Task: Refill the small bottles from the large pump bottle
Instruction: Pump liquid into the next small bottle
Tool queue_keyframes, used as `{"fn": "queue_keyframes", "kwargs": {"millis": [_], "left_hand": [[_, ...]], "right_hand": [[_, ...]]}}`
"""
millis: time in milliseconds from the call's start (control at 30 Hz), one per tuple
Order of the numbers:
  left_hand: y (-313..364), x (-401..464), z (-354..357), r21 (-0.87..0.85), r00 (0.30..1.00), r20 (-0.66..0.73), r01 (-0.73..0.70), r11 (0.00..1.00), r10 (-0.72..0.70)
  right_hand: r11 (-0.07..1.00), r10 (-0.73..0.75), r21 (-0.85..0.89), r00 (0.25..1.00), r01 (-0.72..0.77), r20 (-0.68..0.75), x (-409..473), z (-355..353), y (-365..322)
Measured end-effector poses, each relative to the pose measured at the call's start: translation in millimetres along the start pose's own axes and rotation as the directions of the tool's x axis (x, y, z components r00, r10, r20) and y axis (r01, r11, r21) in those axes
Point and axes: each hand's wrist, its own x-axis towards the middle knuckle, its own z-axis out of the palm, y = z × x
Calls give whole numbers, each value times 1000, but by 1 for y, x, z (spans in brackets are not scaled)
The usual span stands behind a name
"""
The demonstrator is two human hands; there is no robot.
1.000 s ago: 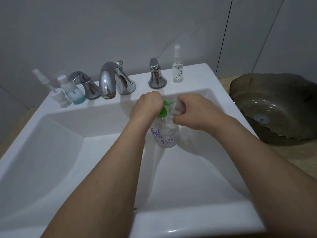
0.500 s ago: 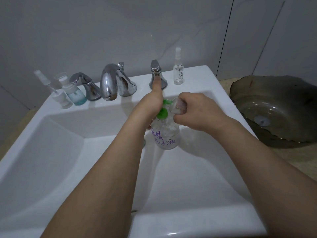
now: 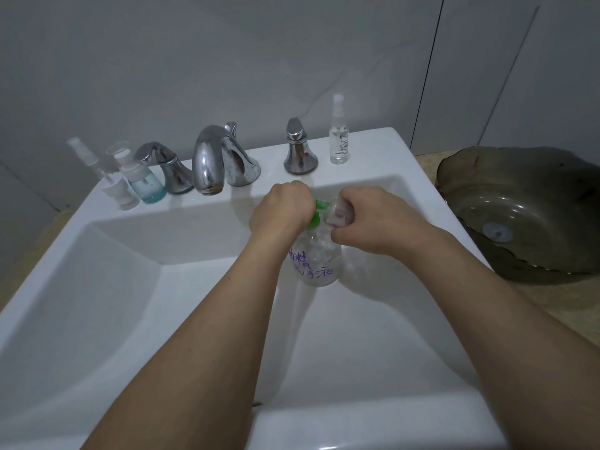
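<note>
Grip: left hand [image 3: 281, 211] fisted on green pump [image 3: 316, 212], right hand [image 3: 367, 222] holding small bottle [image 3: 339, 213] | risk: misaligned nozzle spills into sink [image 3: 162, 287], frame centre

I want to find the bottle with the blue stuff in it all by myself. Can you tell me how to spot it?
Start at the big shiny tap at the back of the white sink. Move left past the silver handle to the little bottles on the ledge. The one nearest that handle is the blue bottle: only it holds blue liquid, while the bottles beside it are clear.
</note>
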Motion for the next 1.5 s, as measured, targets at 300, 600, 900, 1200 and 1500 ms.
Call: {"fn": "queue_keyframes", "kwargs": {"millis": [300,600,900,1200,1500], "left_hand": [[1,0,0,5,1000,12,-19,1000,19],[1,-6,-2,-182,999,-15,37,983,-40],[12,-16,-19,-589,894,367,438,679,-257],[6,-3,-6,-379,975,157,207,902,-158],[5,-3,0,-262,994,77,96,960,-78]], "right_hand": [[999,13,29,1000,-13,15,0,1,1],[1000,0,20,1000,1,-7,-1,-1,-1],[999,-30,21,991,33,-129,-1,-3,-1],[1000,9,11,1000,-9,-24,0,1,2],[1000,15,19,1000,-15,-1,1,0,3]]}}
